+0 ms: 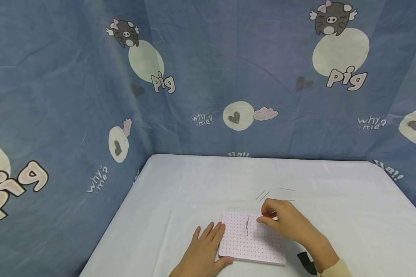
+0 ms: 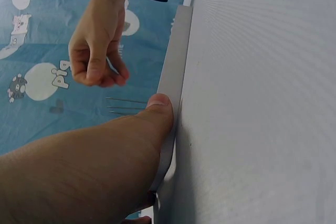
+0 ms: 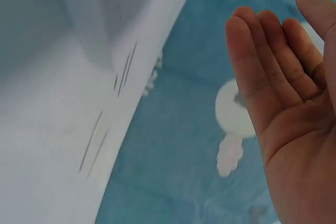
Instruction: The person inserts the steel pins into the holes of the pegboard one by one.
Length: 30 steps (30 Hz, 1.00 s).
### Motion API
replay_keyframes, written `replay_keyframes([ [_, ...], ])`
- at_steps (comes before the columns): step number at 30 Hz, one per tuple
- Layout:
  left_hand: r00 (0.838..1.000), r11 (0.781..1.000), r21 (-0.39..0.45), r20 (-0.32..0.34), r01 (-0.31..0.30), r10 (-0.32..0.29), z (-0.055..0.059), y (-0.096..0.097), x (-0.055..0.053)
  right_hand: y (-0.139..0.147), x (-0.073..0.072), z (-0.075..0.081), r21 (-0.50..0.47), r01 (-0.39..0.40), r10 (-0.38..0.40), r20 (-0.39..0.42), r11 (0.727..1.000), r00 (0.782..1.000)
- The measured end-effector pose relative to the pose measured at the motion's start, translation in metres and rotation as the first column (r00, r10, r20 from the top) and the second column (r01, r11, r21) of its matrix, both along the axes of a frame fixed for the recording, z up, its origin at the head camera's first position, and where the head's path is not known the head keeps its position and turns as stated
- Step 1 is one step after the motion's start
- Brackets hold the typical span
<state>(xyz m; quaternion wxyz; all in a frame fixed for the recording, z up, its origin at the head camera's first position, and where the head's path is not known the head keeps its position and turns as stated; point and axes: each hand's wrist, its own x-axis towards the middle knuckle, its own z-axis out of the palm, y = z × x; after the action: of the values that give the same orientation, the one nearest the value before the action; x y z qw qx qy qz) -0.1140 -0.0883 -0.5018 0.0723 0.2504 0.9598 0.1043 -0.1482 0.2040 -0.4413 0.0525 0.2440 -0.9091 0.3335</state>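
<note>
A white board with a grid of small holes lies flat on the table. My left hand rests at its near left corner, fingers straight along the left side and thumb on the front edge. In the left wrist view, the thumb presses against the board's edge. Thin metal needles stand up from the board left of its middle. Over the far right part hovers my right hand, fingers bent in the head view. Its fingers look loosely extended in the right wrist view, with nothing visible in them.
Several thin dark needles lie loose on the white table beyond the board. A dark strap is at the right wrist. Blue printed cloth hangs behind the table and to its left.
</note>
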Motion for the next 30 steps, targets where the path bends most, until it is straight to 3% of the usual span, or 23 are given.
replay_keyframes([
  [8,1.000,1.000,-0.002,-0.001,-0.003,0.003,0.000,0.001,-0.001,0.029,-0.009,0.002,0.015,0.175,-0.175,-0.022,0.984,0.984],
  [15,1.000,1.000,-0.003,0.008,-0.005,0.005,0.000,0.000,-0.002,0.049,-0.016,-0.005,0.000,0.260,-0.259,-0.099,0.966,0.961],
  [26,1.000,1.000,-0.003,0.005,-0.001,0.001,0.001,-0.001,0.001,0.072,-0.025,-0.028,0.005,0.346,-0.346,-0.055,0.938,0.937],
  [30,1.000,1.000,-0.002,0.009,-0.002,0.002,0.001,-0.001,0.000,0.079,-0.029,-0.035,0.010,0.366,-0.366,-0.001,0.931,0.931],
])
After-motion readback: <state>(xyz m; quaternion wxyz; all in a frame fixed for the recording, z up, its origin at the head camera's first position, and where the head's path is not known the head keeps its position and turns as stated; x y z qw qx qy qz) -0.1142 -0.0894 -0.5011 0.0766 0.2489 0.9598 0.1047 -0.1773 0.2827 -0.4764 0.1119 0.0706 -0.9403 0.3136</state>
